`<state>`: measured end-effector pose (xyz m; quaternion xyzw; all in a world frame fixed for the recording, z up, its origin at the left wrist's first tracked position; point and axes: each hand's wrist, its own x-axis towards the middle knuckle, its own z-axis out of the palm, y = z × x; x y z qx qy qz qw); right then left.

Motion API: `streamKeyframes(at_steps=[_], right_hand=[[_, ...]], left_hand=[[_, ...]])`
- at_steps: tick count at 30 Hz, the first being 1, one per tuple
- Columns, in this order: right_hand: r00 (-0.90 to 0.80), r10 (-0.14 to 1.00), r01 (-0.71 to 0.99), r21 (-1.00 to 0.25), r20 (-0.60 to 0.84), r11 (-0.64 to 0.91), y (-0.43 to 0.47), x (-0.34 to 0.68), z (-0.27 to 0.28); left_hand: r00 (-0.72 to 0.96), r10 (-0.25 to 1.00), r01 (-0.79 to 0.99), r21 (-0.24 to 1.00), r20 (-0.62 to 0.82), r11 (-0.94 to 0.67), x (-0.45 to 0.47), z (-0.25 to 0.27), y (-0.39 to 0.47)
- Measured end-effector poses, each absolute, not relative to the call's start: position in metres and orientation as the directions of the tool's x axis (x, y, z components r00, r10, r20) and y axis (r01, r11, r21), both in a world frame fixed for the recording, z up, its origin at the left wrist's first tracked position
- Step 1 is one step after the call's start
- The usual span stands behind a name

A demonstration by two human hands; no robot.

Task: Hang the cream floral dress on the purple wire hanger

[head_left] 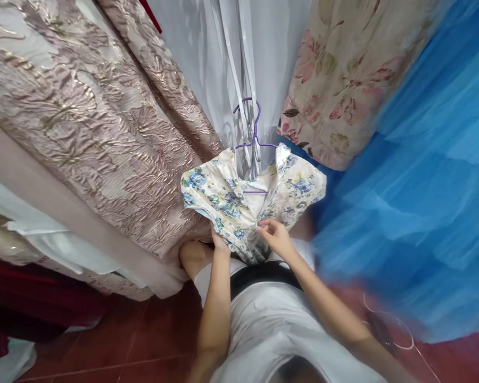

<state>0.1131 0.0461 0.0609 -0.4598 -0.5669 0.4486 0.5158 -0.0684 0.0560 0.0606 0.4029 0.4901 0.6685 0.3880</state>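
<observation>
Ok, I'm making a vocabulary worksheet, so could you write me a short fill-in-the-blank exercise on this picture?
1. The hanger in the floral garment is coloured ____.
2. The person's ____ hand is at the garment's side, the other hand at its front.
3. The layered fabric hanging along the picture's right side is coloured ____.

Missing words: purple; left; blue.

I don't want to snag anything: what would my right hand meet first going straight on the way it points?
Most likely the floral garment, near the neckline's bottom; depth is unclear, and the right hand may already touch it.
</observation>
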Motion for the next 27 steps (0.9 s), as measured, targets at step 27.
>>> streamKeyframes(at_steps=[27], right_hand=[[0.034, 0.999, -0.362, -0.932, -0.005, 0.008, 0.019, 0.109, 0.068]], left_hand=[[-0.123, 0.695, 0.528, 0.64, 0.708, -0.558, 0.0, 0.014, 0.036]])
